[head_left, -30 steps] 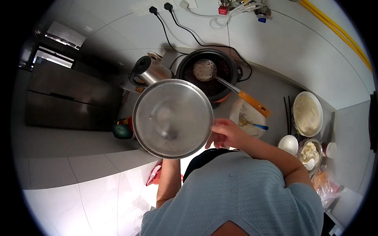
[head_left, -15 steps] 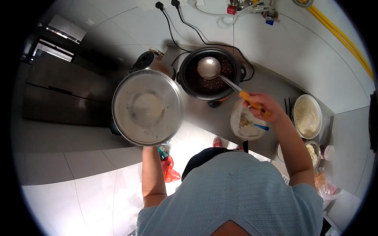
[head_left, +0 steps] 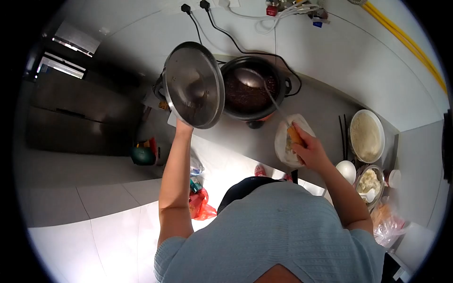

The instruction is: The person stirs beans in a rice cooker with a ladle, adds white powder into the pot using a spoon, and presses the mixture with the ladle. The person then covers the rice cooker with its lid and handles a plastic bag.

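A round metal lid (head_left: 194,87) is raised and tilted at the left of the black pot, its inner side showing. My left hand (head_left: 184,126) is at the lid's lower edge, with its fingers hidden behind the lid. The orange handle of a ladle (head_left: 248,78) is in my right hand (head_left: 307,147), with the fingers wrapped round it. The ladle's bowl lies over the dark, grainy food inside the pot (head_left: 255,114). Under and beside my right hand sits a whitish container (head_left: 281,147), partly covered by the hand.
A kettle, mostly hidden, is behind the lid. On the right are black chopsticks (head_left: 343,137), a bowl of pale powder (head_left: 366,137), a white bowl (head_left: 346,171), a bowl of white food (head_left: 369,182) and a plastic bag (head_left: 388,224). Black cables run behind the pot.
My right hand has taken hold of the ladle, and its bowl has turned over within the pot. The lid has moved left, then up, and is now tilted more steeply.
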Available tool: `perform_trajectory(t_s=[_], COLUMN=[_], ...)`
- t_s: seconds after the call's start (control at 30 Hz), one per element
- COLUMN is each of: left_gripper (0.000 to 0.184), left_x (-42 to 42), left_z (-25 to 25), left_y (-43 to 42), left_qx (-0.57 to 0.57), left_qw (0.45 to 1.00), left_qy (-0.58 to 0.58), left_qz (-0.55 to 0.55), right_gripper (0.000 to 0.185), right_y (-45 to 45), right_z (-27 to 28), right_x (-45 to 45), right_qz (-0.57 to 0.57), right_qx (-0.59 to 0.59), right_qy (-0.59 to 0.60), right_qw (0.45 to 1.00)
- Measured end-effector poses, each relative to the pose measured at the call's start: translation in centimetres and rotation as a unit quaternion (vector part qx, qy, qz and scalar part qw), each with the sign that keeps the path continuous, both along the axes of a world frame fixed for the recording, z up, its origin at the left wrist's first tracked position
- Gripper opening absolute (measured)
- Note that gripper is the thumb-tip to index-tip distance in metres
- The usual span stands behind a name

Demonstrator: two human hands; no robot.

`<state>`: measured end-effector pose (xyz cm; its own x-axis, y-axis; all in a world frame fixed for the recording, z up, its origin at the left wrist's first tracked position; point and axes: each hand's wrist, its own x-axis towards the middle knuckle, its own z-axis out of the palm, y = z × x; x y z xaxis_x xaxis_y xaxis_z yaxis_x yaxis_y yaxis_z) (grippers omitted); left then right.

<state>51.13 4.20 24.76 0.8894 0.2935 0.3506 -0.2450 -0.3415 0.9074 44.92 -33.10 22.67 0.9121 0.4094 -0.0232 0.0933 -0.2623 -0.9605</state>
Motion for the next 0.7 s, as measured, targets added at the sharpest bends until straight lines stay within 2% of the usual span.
perform_trajectory(t_s=[0.07,0.1,0.13,0.17,0.2,0.23,0.27,0.3,0.43,0.47,0.53,0.57,0.63,0.7], left_gripper=[0.04,0.04,0.039,0.038,0.036,0.034,0.03,0.026,0.018,0.018,0.011,0.011,0.008,0.009], left_x=[1.1,1.7,2.1,2.9,3.3,3.8,4.4,4.8,5.8,6.2,7.2,7.5,8.0,8.4], left_z=[0.1,0.1,0.2,0.2,1.2,2.1,2.0,2.3,3.0,2.8,1.9,1.5,0.9,0.3], left_y=[-0.5,-0.8,-1.1,-1.1,-1.9,-2.8,-3.1,-3.8,-7.1,-7.6,-8.3,-8.7,-9.2,-9.4], left_qx=[0.03,0.04,0.048,-0.018,0.018,0.053,0.221,0.381,0.54,0.541,0.656,0.657,0.711,0.725], left_qw=[1.0,0.999,0.999,0.997,0.999,0.998,0.974,0.918,0.834,0.834,0.745,0.745,0.693,0.677], left_qy=[-0.003,-0.005,-0.007,0.003,0.002,0.002,-0.02,-0.044,-0.042,-0.044,-0.062,-0.064,-0.061,-0.076], left_qz=[-0.006,-0.014,-0.019,-0.073,-0.048,-0.021,0.042,0.103,0.1,0.097,0.099,0.097,0.098,0.097], right_gripper=[0.061,0.061,0.059,0.057,0.057,0.055,0.053,0.053,0.051,0.051,0.053,0.053,0.063,0.064], right_y=[0.1,-0.1,-0.4,-0.6,-1.0,-1.5,-2.0,-2.6,-5.2,-6.0,-7.2,-7.5,-8.0,-8.8], right_z=[1.5,1.5,1.4,1.3,1.5,1.9,2.2,2.3,1.9,1.8,2.0,2.4,3.0,2.9], right_x=[-0.2,-0.1,-0.2,-0.4,-0.6,-0.7,-0.9,-1.1,-2.6,-2.9,-3.8,-4.2,-5.0,-5.7], right_qz=[-0.028,-0.033,-0.035,-0.036,-0.04,-0.043,-0.047,-0.051,-0.097,-0.098,-0.107,-0.11,-0.126,-0.127], right_qx=[0.067,0.068,0.158,0.248,0.251,0.317,0.382,0.384,0.443,0.458,0.47,0.471,0.429,0.421], right_qy=[0.267,0.267,0.297,0.323,0.324,0.335,0.343,0.34,0.291,0.281,0.27,0.269,0.23,0.221], right_qw=[0.961,0.961,0.941,0.913,0.911,0.886,0.857,0.857,0.843,0.838,0.834,0.833,0.864,0.871])
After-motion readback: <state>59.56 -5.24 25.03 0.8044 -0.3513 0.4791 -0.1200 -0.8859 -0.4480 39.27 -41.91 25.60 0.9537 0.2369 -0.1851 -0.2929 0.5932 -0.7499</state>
